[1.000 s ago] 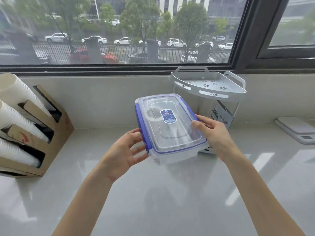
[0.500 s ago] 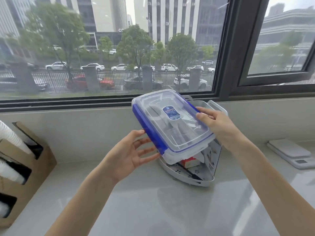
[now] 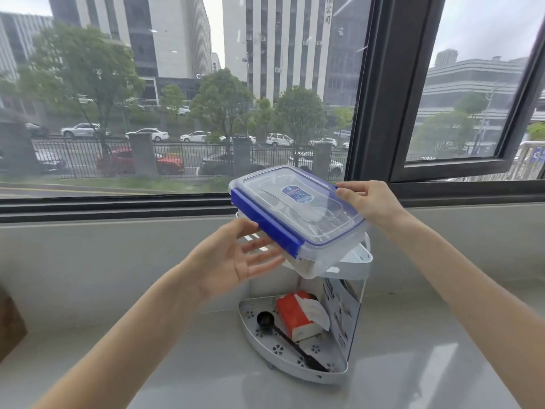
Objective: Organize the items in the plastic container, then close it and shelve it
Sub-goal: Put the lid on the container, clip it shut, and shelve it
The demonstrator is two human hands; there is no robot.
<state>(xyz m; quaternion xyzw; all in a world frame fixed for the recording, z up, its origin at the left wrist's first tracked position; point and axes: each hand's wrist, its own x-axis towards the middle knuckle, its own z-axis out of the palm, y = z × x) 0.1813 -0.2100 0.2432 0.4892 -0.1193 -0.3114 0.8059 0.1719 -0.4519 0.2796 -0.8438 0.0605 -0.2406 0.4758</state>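
Observation:
A clear plastic container (image 3: 298, 219) with blue clasps and a shut lid is tilted over the top tier of a white corner shelf (image 3: 358, 262), its lower right edge on or just above that tier. My right hand (image 3: 367, 202) grips the container's far right side. My left hand (image 3: 236, 258) is spread, fingers apart, under and against the near blue-clasped side. Pale items show dimly through the lid.
The shelf's bottom tier (image 3: 265, 349) holds a red tissue pack (image 3: 298, 315) and a black scoop (image 3: 267, 320). The shelf stands on a pale grey counter (image 3: 177, 364) below a window sill (image 3: 118, 208). A brown cardboard holder's corner (image 3: 8, 323) shows at far left.
Both hands have lifted the container up and to the right, from above the counter to the shelf's top tier. The view tilted upward; the cup holder slid out to the left.

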